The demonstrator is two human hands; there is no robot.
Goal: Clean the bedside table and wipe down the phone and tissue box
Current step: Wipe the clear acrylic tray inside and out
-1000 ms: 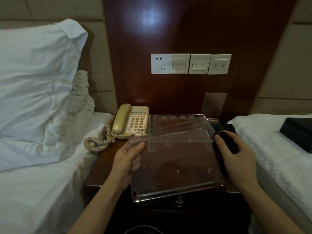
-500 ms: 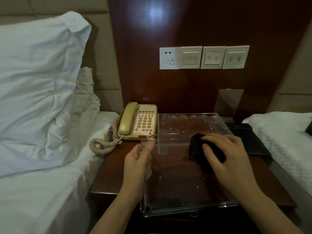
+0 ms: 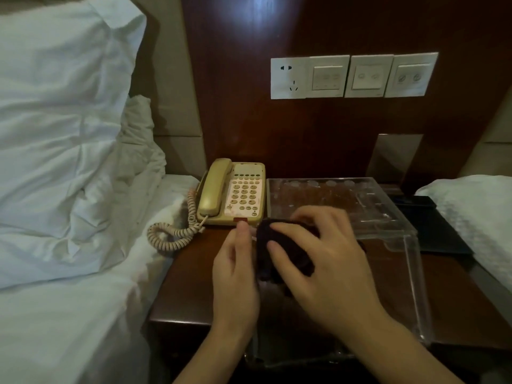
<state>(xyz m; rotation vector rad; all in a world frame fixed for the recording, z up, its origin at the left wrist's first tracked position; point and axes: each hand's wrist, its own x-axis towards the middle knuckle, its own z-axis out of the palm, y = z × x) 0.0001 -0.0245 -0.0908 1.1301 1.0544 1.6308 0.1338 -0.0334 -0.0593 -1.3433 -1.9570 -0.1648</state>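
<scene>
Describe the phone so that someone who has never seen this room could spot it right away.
Find the dark wooden bedside table between the two beds. The phone sits at its back left corner, beside the clear acrylic tray. It alone is beige, with a coiled cord.

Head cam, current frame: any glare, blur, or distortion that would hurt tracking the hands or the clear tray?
Head view: dim, warm light; a glare spot on the glossy dark wood headboard panel. The right hand and the dark cloth under it look slightly smeared; the left hand is sharper. The clear acrylic tray shows mainly by edge reflections. Wide-angle bowing tilts the white switch panel.
</scene>
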